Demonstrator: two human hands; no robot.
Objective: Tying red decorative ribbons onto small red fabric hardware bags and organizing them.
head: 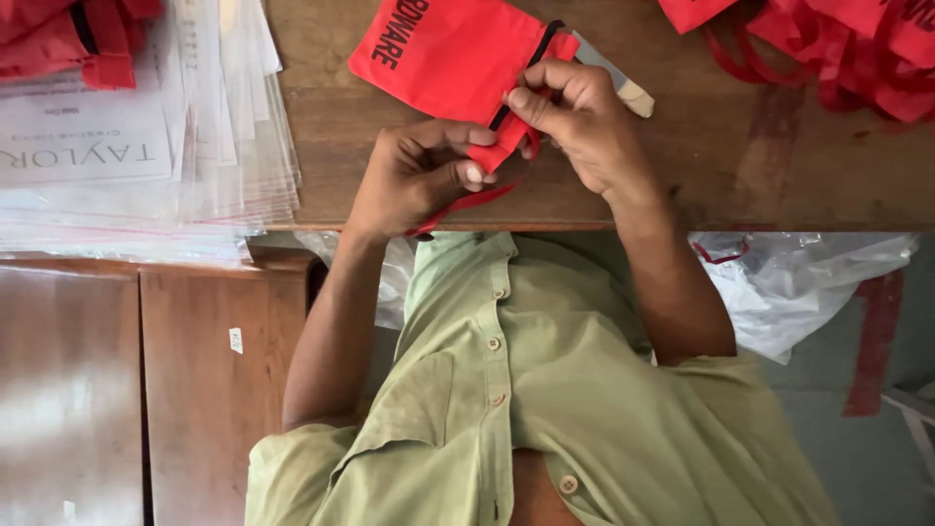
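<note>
The red pouch (450, 54) is lying slantwise on the desk (740, 166), its drawstring end pointing toward the person; the left hand (419, 173) and right hand (575, 122) are both curling closed, pinching that end.

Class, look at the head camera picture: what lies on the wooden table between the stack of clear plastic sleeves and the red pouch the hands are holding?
In the head view, only bare wooden table lies between the stack of clear plastic sleeves and the red pouch.
</note>
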